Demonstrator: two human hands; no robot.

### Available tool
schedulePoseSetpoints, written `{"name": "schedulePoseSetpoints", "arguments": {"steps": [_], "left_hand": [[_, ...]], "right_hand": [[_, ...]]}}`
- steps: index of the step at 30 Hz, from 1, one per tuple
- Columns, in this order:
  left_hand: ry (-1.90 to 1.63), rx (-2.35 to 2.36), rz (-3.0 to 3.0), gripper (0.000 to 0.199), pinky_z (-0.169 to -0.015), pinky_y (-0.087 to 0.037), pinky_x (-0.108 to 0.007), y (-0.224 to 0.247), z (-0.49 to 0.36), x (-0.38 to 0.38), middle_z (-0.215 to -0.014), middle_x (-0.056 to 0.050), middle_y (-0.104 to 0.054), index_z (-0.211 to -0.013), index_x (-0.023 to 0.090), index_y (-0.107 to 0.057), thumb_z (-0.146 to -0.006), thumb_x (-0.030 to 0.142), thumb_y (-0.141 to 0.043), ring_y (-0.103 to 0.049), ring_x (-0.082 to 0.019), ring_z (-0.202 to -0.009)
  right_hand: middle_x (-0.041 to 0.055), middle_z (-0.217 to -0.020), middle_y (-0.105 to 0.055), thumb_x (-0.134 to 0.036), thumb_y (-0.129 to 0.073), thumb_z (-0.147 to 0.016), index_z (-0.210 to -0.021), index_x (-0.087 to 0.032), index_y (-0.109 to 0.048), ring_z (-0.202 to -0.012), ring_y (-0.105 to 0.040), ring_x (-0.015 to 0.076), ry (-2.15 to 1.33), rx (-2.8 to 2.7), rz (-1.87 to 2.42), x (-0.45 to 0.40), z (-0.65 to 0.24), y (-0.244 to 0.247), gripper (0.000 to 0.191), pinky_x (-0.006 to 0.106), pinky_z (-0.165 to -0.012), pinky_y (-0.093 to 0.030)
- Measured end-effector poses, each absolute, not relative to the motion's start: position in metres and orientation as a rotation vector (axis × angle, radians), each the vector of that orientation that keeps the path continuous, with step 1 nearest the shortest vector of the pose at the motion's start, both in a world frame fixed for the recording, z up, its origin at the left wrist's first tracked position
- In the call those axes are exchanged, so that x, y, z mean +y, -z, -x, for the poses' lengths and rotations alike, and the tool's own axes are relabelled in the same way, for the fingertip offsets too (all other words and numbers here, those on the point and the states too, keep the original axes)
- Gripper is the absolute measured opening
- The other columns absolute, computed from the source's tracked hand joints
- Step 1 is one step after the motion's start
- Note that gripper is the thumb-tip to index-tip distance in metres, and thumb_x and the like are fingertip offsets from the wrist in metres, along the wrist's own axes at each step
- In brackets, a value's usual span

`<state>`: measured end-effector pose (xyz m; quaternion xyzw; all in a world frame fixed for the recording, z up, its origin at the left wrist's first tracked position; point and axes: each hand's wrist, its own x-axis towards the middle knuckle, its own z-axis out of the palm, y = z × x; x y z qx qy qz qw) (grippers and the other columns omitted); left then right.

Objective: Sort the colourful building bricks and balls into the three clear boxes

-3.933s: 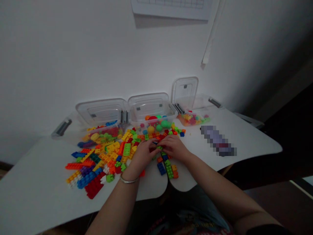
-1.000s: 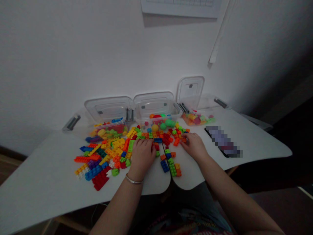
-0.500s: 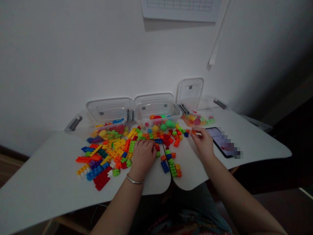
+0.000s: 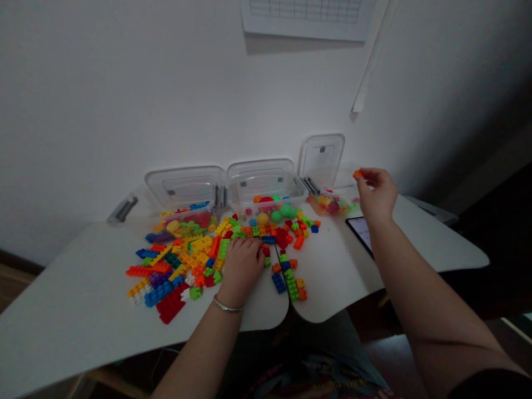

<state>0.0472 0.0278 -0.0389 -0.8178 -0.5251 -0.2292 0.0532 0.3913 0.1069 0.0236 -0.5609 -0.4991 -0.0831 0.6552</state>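
Observation:
My right hand [image 4: 377, 194] is raised near the right-hand clear bin, thumb and fingers pinching a small orange building block [image 4: 357, 174]. My left hand [image 4: 243, 260] rests palm down at the right side of the block pile, its fingers lying over the blocks; nothing is seen gripped in it. Beyond its fingertips lies a blue block [image 4: 268, 239]. The big pile of mixed building blocks [image 4: 199, 257] spreads left of this hand. Several joined or touching blocks, green ones [image 4: 291, 282] among them, lie between my forearms near the table's front edge.
Three clear plastic bins stand along the wall: the left one [image 4: 195, 219] and right one [image 4: 332, 202] hold mixed coloured pieces, the middle one [image 4: 286, 197] holds balls. Their lids lean back. A phone [image 4: 359, 233] lies under my right forearm on the white table [image 4: 328, 277].
My right hand has lifted from the small blocks and moved right and up with the orange block, now covering part of the phone. My left hand stays put.

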Motion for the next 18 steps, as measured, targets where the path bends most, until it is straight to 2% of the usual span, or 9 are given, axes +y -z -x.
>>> {"name": "schedulePoseSetpoints", "arguments": {"steps": [6, 13, 18], "left_hand": [[0.671, -1.604, 2.481, 0.023, -0.094, -0.043, -0.047, 0.039, -0.047, 0.028, -0.101, -0.006, -0.073, -0.101, 0.020, -0.068, -0.088, 0.021, -0.049, -0.062, -0.027, -0.096], [0.654, -1.607, 2.489, 0.023, -0.093, -0.043, -0.045, 0.038, -0.048, 0.029, -0.101, -0.006, -0.073, -0.101, 0.019, -0.068, -0.089, 0.021, -0.049, -0.062, -0.026, -0.095], [0.645, -1.620, 2.497, 0.024, -0.090, -0.045, -0.043, 0.038, -0.048, 0.028, -0.100, -0.006, -0.073, -0.103, 0.018, -0.068, -0.089, 0.021, -0.049, -0.062, -0.026, -0.093]], "right_hand": [[0.0064, -0.087, -0.068, -0.030, -0.058, -0.077, -0.084, -0.018, -0.060, -0.084, -0.063, 0.0213, 0.287, -1.193, 1.457, 0.127, -0.406, -0.004, 0.014, 0.043, -0.088, -0.048], [0.0072, -0.077, -0.068, -0.032, -0.056, -0.073, -0.074, -0.018, -0.063, -0.076, -0.061, 0.0221, 0.193, -1.172, 1.634, 0.131, -0.401, 0.006, 0.016, 0.041, -0.082, -0.047], [0.0087, -0.076, -0.067, -0.031, -0.055, -0.071, -0.070, -0.019, -0.061, -0.076, -0.060, 0.0241, 0.197, -1.177, 1.706, 0.130, -0.401, 0.005, 0.013, 0.043, -0.083, -0.046]]}}
